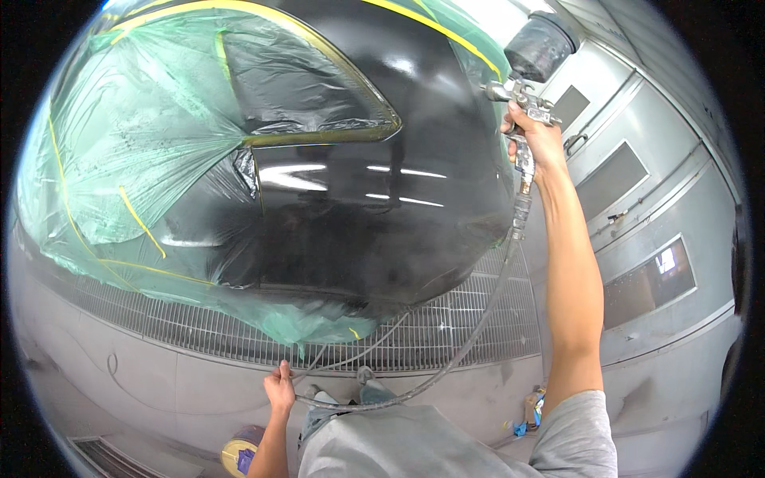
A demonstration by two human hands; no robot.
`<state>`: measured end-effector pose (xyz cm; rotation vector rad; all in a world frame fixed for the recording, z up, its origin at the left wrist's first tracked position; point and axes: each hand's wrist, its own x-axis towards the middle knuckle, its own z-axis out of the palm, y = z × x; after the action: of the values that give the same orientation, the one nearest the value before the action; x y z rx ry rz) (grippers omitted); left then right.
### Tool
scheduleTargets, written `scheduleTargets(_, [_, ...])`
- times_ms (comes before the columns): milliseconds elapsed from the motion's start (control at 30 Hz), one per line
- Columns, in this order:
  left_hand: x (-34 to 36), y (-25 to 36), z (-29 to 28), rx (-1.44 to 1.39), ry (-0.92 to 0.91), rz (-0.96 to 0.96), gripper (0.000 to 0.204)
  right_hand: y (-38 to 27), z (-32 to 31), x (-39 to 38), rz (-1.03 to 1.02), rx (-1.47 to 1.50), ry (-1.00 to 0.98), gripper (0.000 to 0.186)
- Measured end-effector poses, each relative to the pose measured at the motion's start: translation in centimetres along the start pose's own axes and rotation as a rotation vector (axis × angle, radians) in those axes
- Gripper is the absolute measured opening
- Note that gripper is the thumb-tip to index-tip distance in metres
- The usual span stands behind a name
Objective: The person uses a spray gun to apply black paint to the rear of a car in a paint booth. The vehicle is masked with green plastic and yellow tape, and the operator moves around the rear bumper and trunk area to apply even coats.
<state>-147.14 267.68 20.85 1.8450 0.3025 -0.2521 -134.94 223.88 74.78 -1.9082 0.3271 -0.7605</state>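
My right hand [539, 143], raised at the upper right, is wrapped round the handle of a metal spray gun [522, 97]. A dark paint cup [542, 49] sits on top of the gun, whose nozzle points left toward a glossy black car body panel [366, 231]. From the gun's handle an air hose [472, 336] curves down and back to my left hand [279, 389]. That hand is low, near my waist, closed on the hose with the thumb up. Green masking film [143, 151] and yellow tape [335, 52] cover the car around the black panel.
Below the car lies a metal floor grate [446, 327], with part of the hose across it. A round tub [241, 451] stands by my left forearm. At the right rises a pale wall [637, 215] with windows. A small blue-and-tan bundle [532, 414] lies near it.
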Motion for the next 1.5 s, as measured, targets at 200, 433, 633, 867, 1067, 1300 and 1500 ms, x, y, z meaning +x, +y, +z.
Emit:
scheduleTargets(200, [1.5, 0.6, 0.2, 0.034, -0.054, 0.028, 0.06, 2.1, -4.6, 0.1, 0.044, -0.031, 0.142, 0.021])
scheduleTargets(433, [2.7, 0.2, 0.2, 0.031, -0.069, 0.053, 0.06, 0.8, -4.7, 0.1, 0.107, -0.118, 0.314, 0.017])
scheduleTargets(633, [3.5, -0.3, -0.9, 0.017, -0.044, 0.002, 0.058, -3.5, 1.1, 1.2, 0.062, -0.141, 0.167, 0.022])
scheduleTargets(867, [4.5, -0.3, -3.0, -0.071, -0.027, 0.015, 0.057, -8.1, 8.1, 2.1, -0.015, -0.053, -0.02, 0.02])
scheduleTargets(1067, [4.9, 0.1, -4.1, -0.153, -0.061, -0.053, 0.056, -11.5, 12.9, 1.9, -0.073, -0.039, -0.127, 0.021])
scheduleTargets(1300, [5.3, 1.0, -4.1, -0.158, -0.056, -0.076, 0.057, -15.1, 17.9, 2.9, -0.097, -0.053, -0.182, 0.026])
scheduleTargets(1500, [5.4, 1.2, -3.9, -0.183, -0.059, -0.045, 0.058, -17.2, 21.4, 3.5, -0.14, -0.057, -0.207, 0.024])
